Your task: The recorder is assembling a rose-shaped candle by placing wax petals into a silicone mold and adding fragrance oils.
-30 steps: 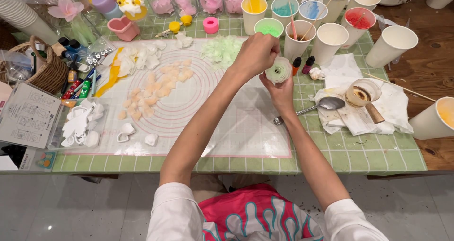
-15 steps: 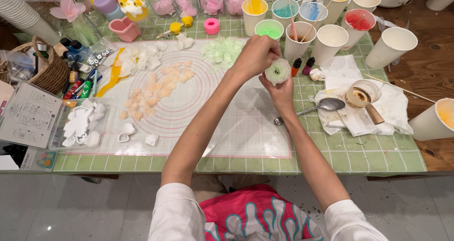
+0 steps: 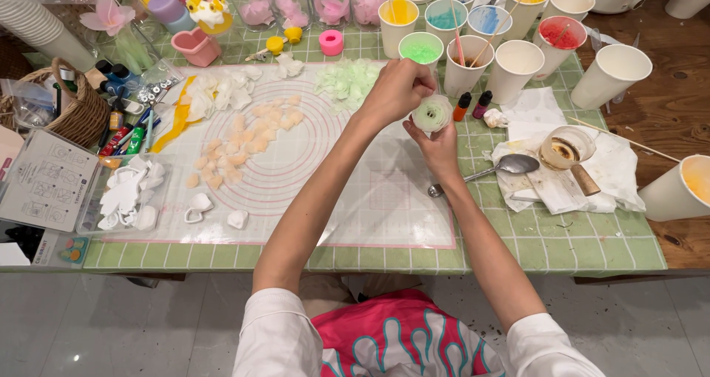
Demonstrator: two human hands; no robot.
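I see a green checked tablecloth [image 3: 473, 251] under a clear silicone mat [image 3: 296, 170] on a crowded craft table. My right hand [image 3: 438, 146] cups a pale green wax flower [image 3: 432, 113] from below, fingers closed on it, held above the mat's far right corner. My left hand [image 3: 398, 88] pinches its top edge. Just beyond stand paper cups of coloured wax [image 3: 421, 50]; a spoon [image 3: 510, 165] lies to the right, and peach petals [image 3: 244, 144] are scattered to the left.

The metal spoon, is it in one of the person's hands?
No, the metal spoon lies on the table beside the right hand, touching neither hand.
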